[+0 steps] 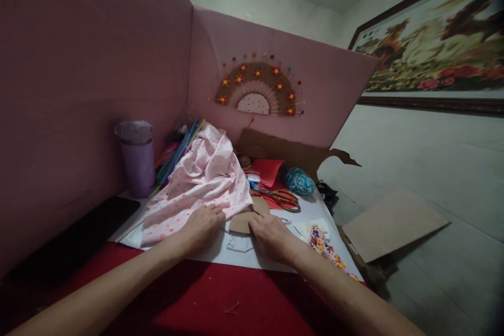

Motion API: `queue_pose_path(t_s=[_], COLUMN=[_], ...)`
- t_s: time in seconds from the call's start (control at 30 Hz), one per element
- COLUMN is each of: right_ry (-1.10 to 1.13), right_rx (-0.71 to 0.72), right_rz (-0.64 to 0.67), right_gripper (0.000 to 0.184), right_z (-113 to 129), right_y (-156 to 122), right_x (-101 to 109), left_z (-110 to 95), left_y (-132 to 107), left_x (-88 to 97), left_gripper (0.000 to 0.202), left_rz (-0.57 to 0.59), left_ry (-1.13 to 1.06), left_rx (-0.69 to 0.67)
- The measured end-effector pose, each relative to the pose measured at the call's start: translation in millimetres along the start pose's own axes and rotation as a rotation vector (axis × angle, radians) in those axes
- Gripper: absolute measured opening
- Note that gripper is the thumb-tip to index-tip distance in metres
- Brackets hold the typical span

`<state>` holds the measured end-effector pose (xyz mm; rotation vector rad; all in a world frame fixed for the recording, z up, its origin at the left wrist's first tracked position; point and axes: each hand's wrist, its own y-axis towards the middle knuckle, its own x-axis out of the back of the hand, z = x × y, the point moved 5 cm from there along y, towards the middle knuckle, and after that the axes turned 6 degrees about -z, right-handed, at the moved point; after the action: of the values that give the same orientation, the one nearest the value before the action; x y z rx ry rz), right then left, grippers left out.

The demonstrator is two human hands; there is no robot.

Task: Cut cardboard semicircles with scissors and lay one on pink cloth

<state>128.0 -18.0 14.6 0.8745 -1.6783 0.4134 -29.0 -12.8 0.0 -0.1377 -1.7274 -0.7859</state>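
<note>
A crumpled pink fabric (208, 168) with red dots is heaped over the white sheet on the table. My left hand (205, 226) is closed at the fabric's near edge, its fingertips partly hidden in the cloth. Just right of it lies a small rounded piece of brown cardboard (241, 222), partly beside the cloth. My right hand (271, 233) pinches the right side of this cardboard between thumb and fingers. A thin whitish outline-shaped scrap (239, 245) rests on the sheet between my hands.
Scissors (289, 200) lie on red paper (268, 170), with a blue yarn ball (299, 180) behind. Flower-patterned scraps (326, 249) sit to the right. A purple tumbler (137, 163) and dark phone-like slab (79, 236) stand left. Pink panels (326, 79) carry a decorated cardboard arch (258, 71).
</note>
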Motion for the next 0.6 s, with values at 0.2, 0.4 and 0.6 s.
queue_pose_path(t_s=[0.2,0.4,0.6], right_ry=[-0.025,0.046,0.109], right_rx=[0.047,-0.187,-0.225], right_rz=[-0.039,-0.413,-0.631], right_gripper=[0.02,0.03,0.033], right_z=[-4,-37,-38], right_y=[-7,-35,-35], right_x=[12,53,69], left_z=[-1,-11,-43], left_y=[-2,7,-11], left_x=[-2.2,-0.4,-6.3], left_gripper=[0.018,0.018,0.017], left_rz=[-0.062,-0.108,-0.025], left_ry=[0.076,0.103,0.043], left_rx=[-0.012,-0.033,-0.101])
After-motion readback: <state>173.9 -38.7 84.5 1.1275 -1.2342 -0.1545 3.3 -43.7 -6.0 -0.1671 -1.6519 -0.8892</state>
